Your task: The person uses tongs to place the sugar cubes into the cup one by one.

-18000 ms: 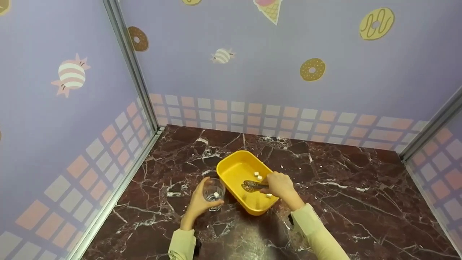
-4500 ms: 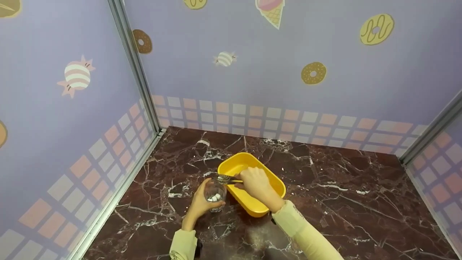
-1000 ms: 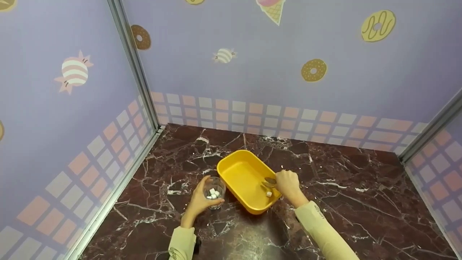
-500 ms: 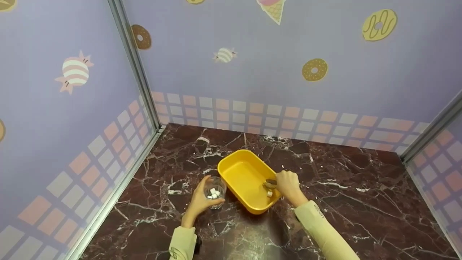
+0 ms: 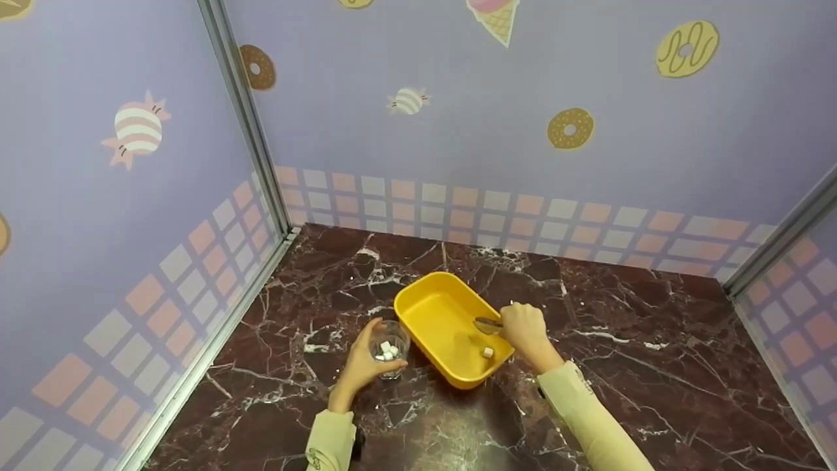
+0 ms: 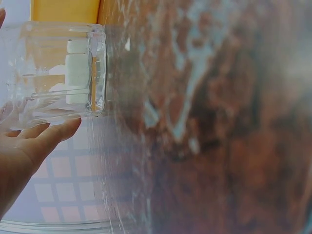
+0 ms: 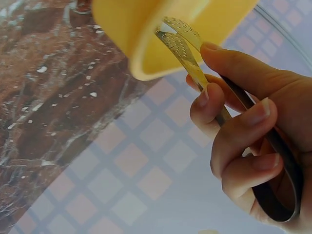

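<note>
My left hand (image 5: pixel 359 363) curls round a clear drinking glass (image 6: pixel 34 73) that stands on the marbled tabletop, fingers on one side and thumb on the other. Several white cubes (image 5: pixel 387 350) lie at the glass's bottom. A pair of metal tongs (image 7: pixel 229 87) with perforated tips is gripped in my right hand (image 5: pixel 525 330). The tips reach over the right side of the yellow tub (image 5: pixel 425 307), close together; a pale patch shows between them in the right wrist view. One white cube (image 5: pixel 488 352) rests on the tub floor, just nearer to me than the tips.
The dark red marbled tabletop (image 5: pixel 621 373) carries small white crumbs to the right of the tub. Lilac panels (image 5: pixel 392 150) with printed sweets close off the back and both sides. The tub stands right beside the glass.
Since 18 seconds ago, cubes have grown in number in the glass and fewer lie in the tub. From the tub floor the tongs' tips have closed and risen slightly. The left hand stays.
</note>
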The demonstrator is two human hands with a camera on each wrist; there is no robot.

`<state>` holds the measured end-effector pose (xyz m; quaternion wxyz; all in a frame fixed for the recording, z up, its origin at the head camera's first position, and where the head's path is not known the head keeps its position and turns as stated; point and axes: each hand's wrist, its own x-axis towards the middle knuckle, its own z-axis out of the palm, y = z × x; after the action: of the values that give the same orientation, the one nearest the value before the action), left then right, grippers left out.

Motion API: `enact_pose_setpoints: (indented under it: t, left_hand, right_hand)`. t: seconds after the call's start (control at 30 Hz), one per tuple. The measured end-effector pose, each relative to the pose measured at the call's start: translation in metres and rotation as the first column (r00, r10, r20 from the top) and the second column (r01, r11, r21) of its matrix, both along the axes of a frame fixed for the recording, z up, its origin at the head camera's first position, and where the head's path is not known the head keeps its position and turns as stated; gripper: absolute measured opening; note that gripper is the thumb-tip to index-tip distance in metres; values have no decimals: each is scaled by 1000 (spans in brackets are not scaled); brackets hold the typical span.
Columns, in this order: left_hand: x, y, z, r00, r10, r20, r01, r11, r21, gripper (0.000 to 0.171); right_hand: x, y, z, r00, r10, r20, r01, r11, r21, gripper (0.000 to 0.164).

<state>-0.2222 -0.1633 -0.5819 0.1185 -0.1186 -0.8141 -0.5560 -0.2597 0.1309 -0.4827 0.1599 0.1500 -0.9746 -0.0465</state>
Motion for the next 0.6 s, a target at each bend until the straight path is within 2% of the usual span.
enact_pose_setpoints:
  t: [0.27,0.4,0.6]
  left_hand:
    - [-1,0,1,1000,-2,3,3,1000,-24,95]
    - [-1,0,0,1000,-1,-11,0,1000,-25,94]
    - [14,6,28,1000,-6,6,6,1000,4,90]
  right_hand:
    - [6,-10,24,999,47,-11,-48,996,-70,30]
    - [7,-16,32,998,56,19,-54,994,-92,28]
    - [10,-27,43,996,76,44,-71,991,-112,25]
